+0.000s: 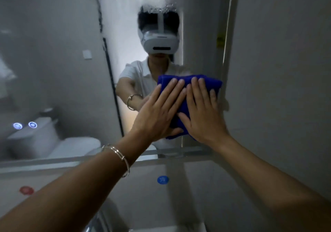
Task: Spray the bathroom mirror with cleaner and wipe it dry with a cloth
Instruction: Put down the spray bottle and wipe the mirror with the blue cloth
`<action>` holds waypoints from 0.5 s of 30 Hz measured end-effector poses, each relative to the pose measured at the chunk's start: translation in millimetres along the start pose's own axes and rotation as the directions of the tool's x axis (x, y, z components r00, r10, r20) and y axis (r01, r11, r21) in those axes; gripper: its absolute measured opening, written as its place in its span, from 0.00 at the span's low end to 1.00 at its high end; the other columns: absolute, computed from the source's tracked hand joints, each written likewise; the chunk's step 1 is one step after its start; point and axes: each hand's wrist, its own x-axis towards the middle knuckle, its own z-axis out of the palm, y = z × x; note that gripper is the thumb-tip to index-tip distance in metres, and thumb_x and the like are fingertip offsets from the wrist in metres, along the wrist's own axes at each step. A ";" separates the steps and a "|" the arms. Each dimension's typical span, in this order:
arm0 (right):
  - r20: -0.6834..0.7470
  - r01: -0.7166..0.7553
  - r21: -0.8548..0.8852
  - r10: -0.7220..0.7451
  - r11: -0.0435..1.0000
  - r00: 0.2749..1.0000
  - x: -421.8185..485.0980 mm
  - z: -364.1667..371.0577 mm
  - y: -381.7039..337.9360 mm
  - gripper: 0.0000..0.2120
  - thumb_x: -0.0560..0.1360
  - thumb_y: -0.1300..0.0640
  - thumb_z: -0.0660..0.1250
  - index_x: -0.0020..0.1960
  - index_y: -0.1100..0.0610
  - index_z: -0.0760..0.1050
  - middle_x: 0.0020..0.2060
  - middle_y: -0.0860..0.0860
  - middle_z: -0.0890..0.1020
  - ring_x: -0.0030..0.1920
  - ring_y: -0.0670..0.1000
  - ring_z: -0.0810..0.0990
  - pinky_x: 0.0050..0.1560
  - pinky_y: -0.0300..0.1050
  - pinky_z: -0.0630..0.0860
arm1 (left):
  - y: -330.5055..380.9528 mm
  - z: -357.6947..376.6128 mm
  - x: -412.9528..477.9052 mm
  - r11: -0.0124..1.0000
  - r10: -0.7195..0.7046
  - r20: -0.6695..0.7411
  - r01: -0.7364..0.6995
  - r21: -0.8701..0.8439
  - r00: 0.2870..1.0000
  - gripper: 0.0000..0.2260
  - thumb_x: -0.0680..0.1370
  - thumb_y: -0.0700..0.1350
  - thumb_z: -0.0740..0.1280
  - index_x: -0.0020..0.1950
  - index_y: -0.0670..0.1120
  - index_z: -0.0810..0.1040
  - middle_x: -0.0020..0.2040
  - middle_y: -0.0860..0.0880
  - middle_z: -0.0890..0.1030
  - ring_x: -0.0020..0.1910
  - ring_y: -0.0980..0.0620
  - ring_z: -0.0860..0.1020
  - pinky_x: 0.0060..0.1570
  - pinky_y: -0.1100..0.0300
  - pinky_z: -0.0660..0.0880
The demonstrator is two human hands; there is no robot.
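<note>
One wide-angle camera on the person's head faces the mirror (53, 61) close up, seemingly tilted slightly downward; the picture is dim.

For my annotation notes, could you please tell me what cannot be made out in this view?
- cloth: middle hidden under the left hand and right hand pressing it, head view.
- mirror: top and left side cut off by the frame edges, head view.
- spray bottle: not in the head view.
- blue sticker, red sticker: symbols too blurred to read.
</note>
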 end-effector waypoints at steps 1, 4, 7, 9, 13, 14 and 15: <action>0.011 0.053 -0.020 -0.053 0.998 0.999 -8.2 7.9 -9.7 0.36 0.77 0.42 0.51 0.75 0.63 0.45 0.75 0.59 0.51 0.75 0.57 0.49 0.73 0.58 0.48 | 0.8 7.2 -20.1 1.000 -0.003 0.018 0.003 -0.010 1.000 0.45 0.74 0.69 0.51 0.76 0.39 0.40 0.76 0.39 0.44 0.76 0.42 0.45 0.73 0.45 0.44; 0.047 0.170 -0.033 -0.169 0.985 0.985 -28.3 30.2 -44.5 0.40 0.76 0.38 0.51 0.77 0.62 0.43 0.75 0.59 0.52 0.76 0.57 0.46 0.73 0.56 0.46 | -1.8 23.8 -77.7 1.000 -0.011 0.064 0.012 -0.022 0.998 0.45 0.74 0.69 0.54 0.77 0.40 0.41 0.77 0.40 0.44 0.76 0.42 0.45 0.74 0.45 0.45; 0.046 0.239 -0.007 -0.239 0.971 0.970 -40.9 48.5 -85.5 0.42 0.75 0.36 0.51 0.77 0.62 0.40 0.75 0.60 0.53 0.77 0.55 0.41 0.73 0.57 0.48 | -11.2 38.2 -127.3 0.999 -0.038 0.081 0.038 0.005 0.996 0.42 0.75 0.68 0.50 0.77 0.40 0.42 0.77 0.41 0.41 0.76 0.42 0.43 0.74 0.45 0.45; 0.048 0.266 0.029 -0.267 0.964 0.963 -46.2 57.9 -115.2 0.43 0.75 0.36 0.52 0.77 0.61 0.41 0.75 0.59 0.54 0.77 0.55 0.42 0.73 0.57 0.47 | -20.7 47.2 -160.2 0.998 -0.055 0.090 0.053 0.016 0.994 0.40 0.76 0.66 0.48 0.77 0.40 0.43 0.77 0.40 0.40 0.76 0.42 0.45 0.73 0.45 0.46; 0.061 0.323 0.033 -0.324 0.946 0.944 -53.5 79.2 -180.1 0.43 0.74 0.35 0.54 0.77 0.62 0.49 0.76 0.59 0.51 0.77 0.56 0.44 0.74 0.56 0.47 | -48.2 64.4 -229.8 0.995 -0.067 0.065 0.062 0.079 0.996 0.39 0.77 0.59 0.56 0.77 0.41 0.40 0.76 0.39 0.38 0.76 0.42 0.42 0.73 0.46 0.45; 0.050 0.327 0.009 -0.327 0.945 0.944 -53.6 84.9 -197.1 0.41 0.74 0.36 0.53 0.77 0.63 0.50 0.76 0.59 0.50 0.77 0.56 0.44 0.74 0.56 0.47 | -57.2 69.0 -246.2 0.992 -0.066 0.056 0.059 0.108 0.996 0.40 0.75 0.57 0.59 0.77 0.41 0.40 0.77 0.39 0.39 0.76 0.41 0.41 0.73 0.46 0.45; 0.032 0.323 -0.009 -0.323 0.946 0.946 -52.1 90.4 -214.9 0.41 0.75 0.37 0.53 0.77 0.63 0.49 0.77 0.59 0.48 0.77 0.56 0.44 0.74 0.57 0.47 | -67.5 73.4 -261.5 0.990 -0.067 0.047 0.061 0.129 0.997 0.42 0.75 0.55 0.62 0.77 0.41 0.40 0.77 0.39 0.39 0.76 0.41 0.41 0.73 0.46 0.45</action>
